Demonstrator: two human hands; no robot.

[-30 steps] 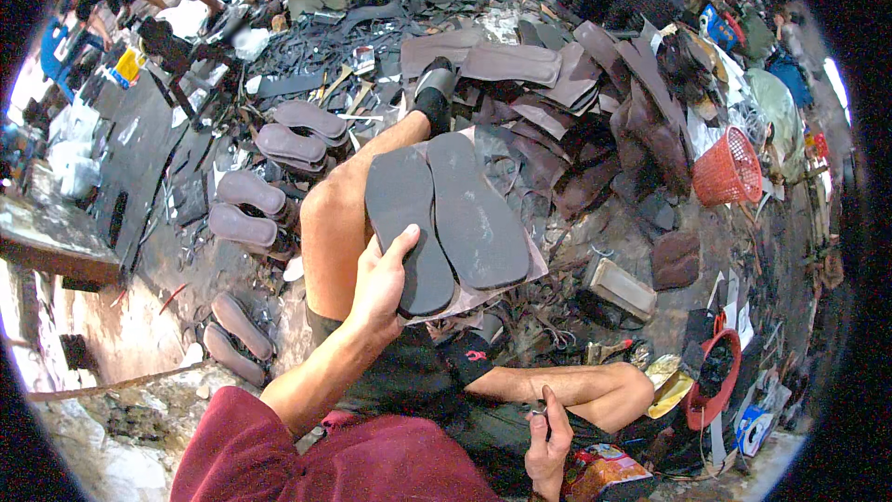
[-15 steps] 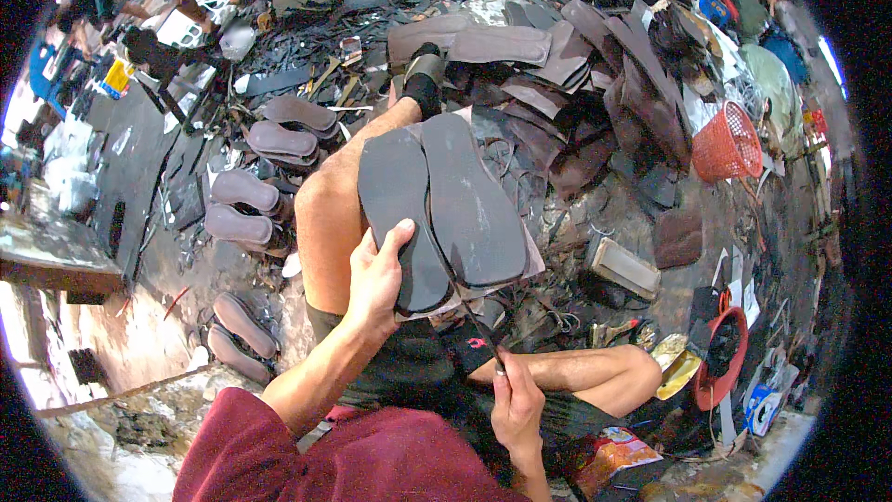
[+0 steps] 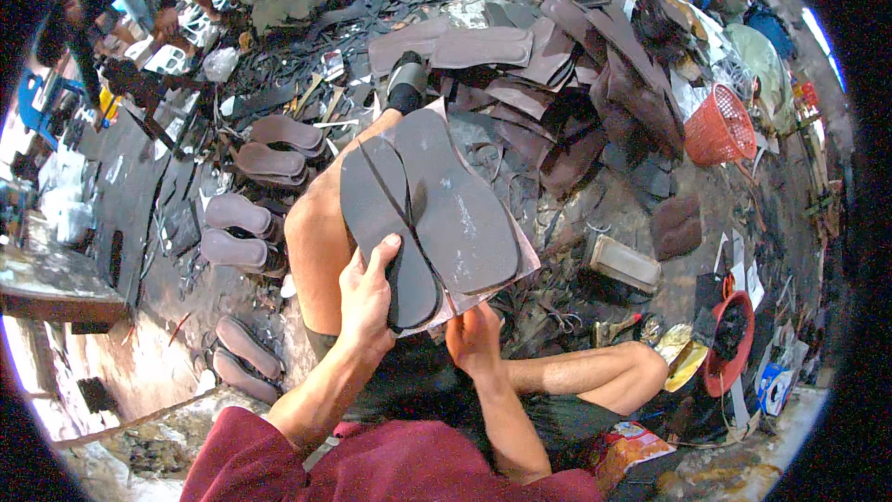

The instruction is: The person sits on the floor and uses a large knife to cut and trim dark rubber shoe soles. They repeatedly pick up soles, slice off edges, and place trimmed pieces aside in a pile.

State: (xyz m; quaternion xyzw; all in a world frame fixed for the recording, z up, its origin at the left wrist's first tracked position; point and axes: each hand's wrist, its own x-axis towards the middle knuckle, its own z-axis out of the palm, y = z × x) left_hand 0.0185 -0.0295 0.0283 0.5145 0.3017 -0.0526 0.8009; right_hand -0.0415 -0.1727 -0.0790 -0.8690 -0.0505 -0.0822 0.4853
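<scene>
Resting on the raised left knee (image 3: pixel 321 223), two dark grey shoe soles (image 3: pixel 423 214) are held side by side on a pale backing sheet (image 3: pixel 520 270), heels toward the body and toes pointing away, so that their long axis runs up and slightly left from the hands. The soles are flat, matte and rubbery, with rounded toes, and a narrow seam of light is seen between them. The left hand (image 3: pixel 367 302) is the nearer one to the soles: its fingers are curled over the heel of the left sole, with the thumb laid on the top face. The right hand (image 3: pixel 476 339) is placed just under the near edge of the backing sheet, closed around that edge as far as can be told; whether anything else is pinched there is hidden. Scattered on the floor (image 3: pixel 139 204) are brown leather pieces (image 3: pixel 483 46) and paired sole blanks (image 3: pixel 279 135); a red plastic basket (image 3: pixel 720 125) is seen well apart to the right.
</scene>
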